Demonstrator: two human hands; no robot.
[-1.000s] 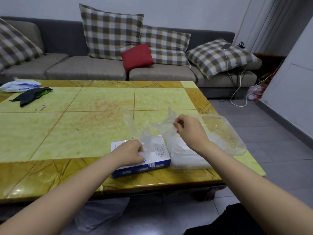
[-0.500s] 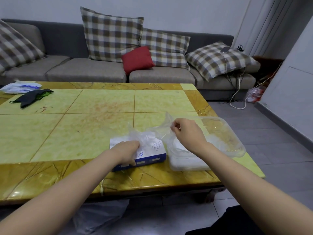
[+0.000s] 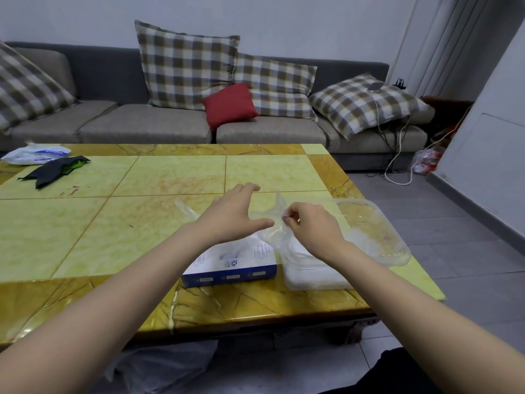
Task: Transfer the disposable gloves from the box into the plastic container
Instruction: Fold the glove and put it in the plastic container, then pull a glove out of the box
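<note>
A grey sofa point(image 3: 147, 129) with checked cushions fills the back of the room. In front of it the yellow-green desk point(image 3: 113, 223) carries the blue-and-white glove box point(image 3: 233, 265) near its front edge. Just right of the box sits the clear plastic container point(image 3: 318, 281), lid open. Above the box the left hand point(image 3: 233, 214) is spread, fingers straight and released. Above the box's right end, the right hand point(image 3: 312, 226) pinches a filmy disposable glove point(image 3: 277, 207) in its fingers.
</note>
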